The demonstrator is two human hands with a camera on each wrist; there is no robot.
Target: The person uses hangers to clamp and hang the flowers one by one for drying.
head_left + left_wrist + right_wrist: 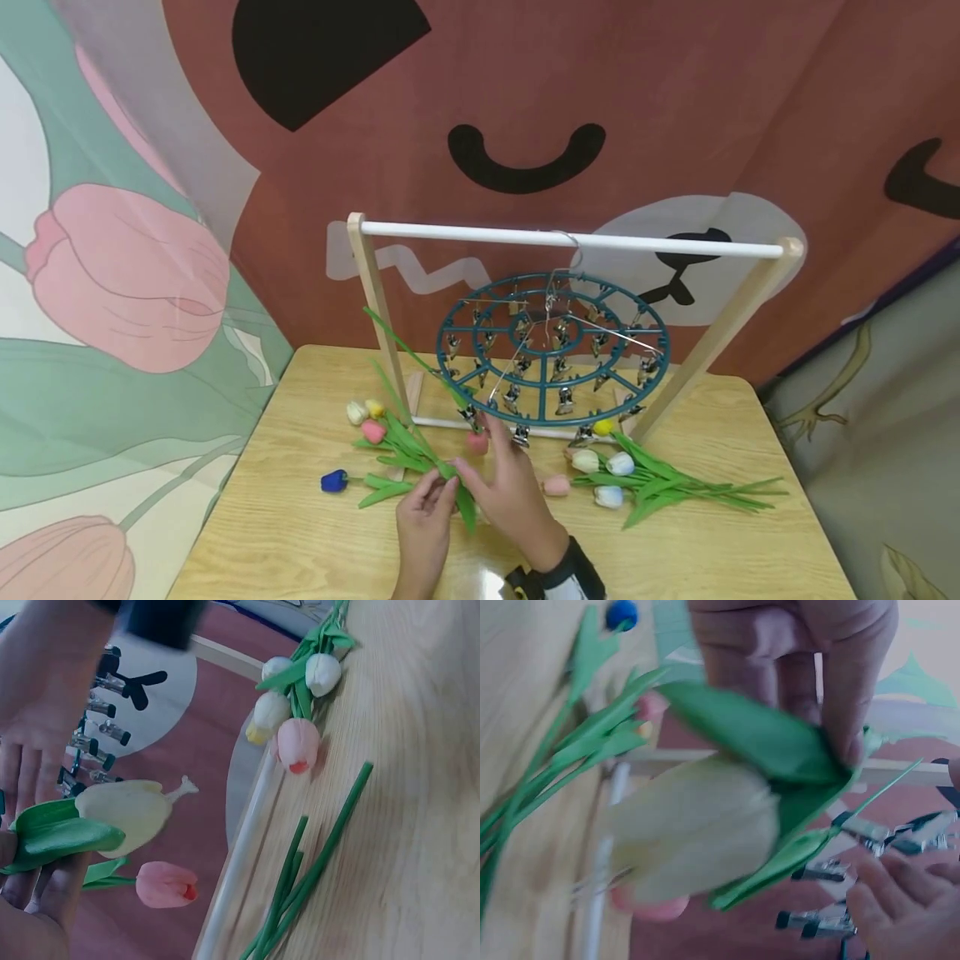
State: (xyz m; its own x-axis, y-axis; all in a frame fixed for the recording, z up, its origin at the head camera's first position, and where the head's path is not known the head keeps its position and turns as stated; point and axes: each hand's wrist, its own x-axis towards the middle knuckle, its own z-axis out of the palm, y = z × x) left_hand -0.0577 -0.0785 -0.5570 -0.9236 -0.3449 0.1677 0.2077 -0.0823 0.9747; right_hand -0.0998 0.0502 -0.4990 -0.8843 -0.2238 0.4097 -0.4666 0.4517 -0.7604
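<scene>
Tulip bloom [694,829] juts from the pinching left hand [425,518].

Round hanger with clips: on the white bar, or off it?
On: the round hanger hangs by a hook looped over the white bar.

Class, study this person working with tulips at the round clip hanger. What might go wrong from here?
1. The cream tulip, pinched in the left hand, might slip and drop.
2. The pink tulip appears close to it in the left wrist view, so they could knock together.
3. The clip hanger hangs by a hook from the white bar, so a tug could swing or tilt it.
</scene>
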